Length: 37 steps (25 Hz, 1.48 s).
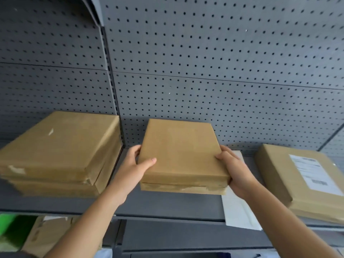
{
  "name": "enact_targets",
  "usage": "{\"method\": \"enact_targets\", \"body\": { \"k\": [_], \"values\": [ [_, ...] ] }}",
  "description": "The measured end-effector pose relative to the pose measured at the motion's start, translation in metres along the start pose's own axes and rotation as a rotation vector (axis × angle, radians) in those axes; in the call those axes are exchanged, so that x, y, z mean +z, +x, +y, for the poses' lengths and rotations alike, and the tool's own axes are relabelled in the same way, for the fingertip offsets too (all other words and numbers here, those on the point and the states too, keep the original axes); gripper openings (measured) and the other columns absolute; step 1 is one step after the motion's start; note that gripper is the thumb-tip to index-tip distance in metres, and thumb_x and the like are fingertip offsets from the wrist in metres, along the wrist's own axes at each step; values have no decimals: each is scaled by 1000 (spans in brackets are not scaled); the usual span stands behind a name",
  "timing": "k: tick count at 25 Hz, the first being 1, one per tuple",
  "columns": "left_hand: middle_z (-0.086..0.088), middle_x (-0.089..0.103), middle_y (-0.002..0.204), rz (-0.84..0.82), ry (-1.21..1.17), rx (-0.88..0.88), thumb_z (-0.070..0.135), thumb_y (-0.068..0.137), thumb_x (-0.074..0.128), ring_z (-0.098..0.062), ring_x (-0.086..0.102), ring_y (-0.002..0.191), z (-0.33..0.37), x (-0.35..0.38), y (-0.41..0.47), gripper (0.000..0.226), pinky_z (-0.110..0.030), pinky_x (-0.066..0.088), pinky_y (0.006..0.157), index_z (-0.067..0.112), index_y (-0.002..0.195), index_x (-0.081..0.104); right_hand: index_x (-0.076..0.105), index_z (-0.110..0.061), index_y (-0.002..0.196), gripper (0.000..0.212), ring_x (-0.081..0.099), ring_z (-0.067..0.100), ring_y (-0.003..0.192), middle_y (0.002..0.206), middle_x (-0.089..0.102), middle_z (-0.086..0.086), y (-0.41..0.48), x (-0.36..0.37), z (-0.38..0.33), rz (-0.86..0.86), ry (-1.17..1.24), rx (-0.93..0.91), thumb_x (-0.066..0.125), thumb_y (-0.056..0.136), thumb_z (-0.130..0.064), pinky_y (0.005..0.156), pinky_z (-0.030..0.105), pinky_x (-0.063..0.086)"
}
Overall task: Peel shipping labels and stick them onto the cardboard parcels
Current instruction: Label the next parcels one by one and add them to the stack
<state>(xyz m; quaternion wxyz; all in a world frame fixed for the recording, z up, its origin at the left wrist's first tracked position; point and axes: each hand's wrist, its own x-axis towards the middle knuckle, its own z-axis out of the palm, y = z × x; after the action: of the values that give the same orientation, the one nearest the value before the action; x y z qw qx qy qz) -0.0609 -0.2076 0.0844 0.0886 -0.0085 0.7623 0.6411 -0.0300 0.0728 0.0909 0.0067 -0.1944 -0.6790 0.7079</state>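
Observation:
A flat brown cardboard parcel [181, 153] with a bare top is held above the grey shelf [167, 203], apparently with a second thin parcel under it. My left hand [133, 169] grips its left edge, thumb on top. My right hand [235, 171] grips its right front corner. A white label sheet [238, 213] lies on the shelf under my right hand and hangs over the front edge. At the right, a parcel [279, 174] carries a stuck white shipping label [314, 173].
A stack of brown parcels [59, 151] fills the shelf's left end. A grey pegboard wall [204, 71] rises behind the shelf. Below the shelf at the left sit a green object [7, 226] and another brown parcel [44, 235].

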Motion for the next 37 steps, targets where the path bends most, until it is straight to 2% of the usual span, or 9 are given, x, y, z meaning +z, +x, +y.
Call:
{"method": "enact_targets", "body": {
  "k": [6,12,16,19,22,25,28,34,37],
  "values": [
    [20,59,119,5,84,-83,32,94,70,8,56,99,-42,20,8,64,-16,42,73,27,147,35,63,-36,124,39,67,22,109,113,75,-4,16,-3,51,-66,0,88,44,97,-14,89,41,54],
    [19,59,120,15,91,-113,32,93,71,5,58,104,-64,22,10,72,-24,45,81,27,152,29,60,-42,124,45,68,16,109,114,74,-9,23,2,69,-107,-14,73,41,98,-11,94,36,53],
    [17,58,118,9,94,-102,31,93,71,5,57,102,-65,24,12,72,-18,44,76,26,152,29,61,-43,123,41,66,12,110,118,72,-12,24,-4,70,-143,-35,66,44,99,-14,95,31,50],
    [11,58,130,15,77,-102,33,94,70,-2,59,105,-65,21,13,75,-22,44,81,29,155,27,53,-28,138,38,52,11,123,132,57,-8,49,-33,70,92,-242,-22,52,101,-25,99,29,38],
    [13,47,144,43,78,-48,33,97,65,-6,51,119,-61,22,13,72,-23,40,90,33,157,26,54,-18,128,38,51,21,111,124,48,4,92,-84,65,358,-518,-98,52,92,-31,82,33,41],
    [20,44,140,66,124,39,28,100,62,-2,44,127,-53,27,14,64,-18,39,92,32,156,31,40,-14,146,57,53,35,116,139,43,16,129,-114,66,405,-723,54,52,91,-28,86,44,51],
    [19,34,157,135,231,150,31,99,61,1,30,139,-45,29,19,62,-36,30,119,35,154,33,32,-13,152,65,50,39,125,144,48,17,151,-120,74,422,-802,100,57,93,-28,97,48,49],
    [31,36,148,66,254,239,34,100,58,8,28,133,-26,49,25,54,-29,27,114,41,150,38,67,-4,115,24,66,32,86,95,70,14,144,-112,69,486,-510,25,62,93,-9,78,43,58],
    [29,44,145,6,265,289,33,101,58,5,35,133,-17,70,28,47,-27,29,112,38,146,45,71,-8,106,15,68,33,82,96,73,14,116,-110,56,391,-289,-14,63,93,-9,76,43,59]
  ]
}}
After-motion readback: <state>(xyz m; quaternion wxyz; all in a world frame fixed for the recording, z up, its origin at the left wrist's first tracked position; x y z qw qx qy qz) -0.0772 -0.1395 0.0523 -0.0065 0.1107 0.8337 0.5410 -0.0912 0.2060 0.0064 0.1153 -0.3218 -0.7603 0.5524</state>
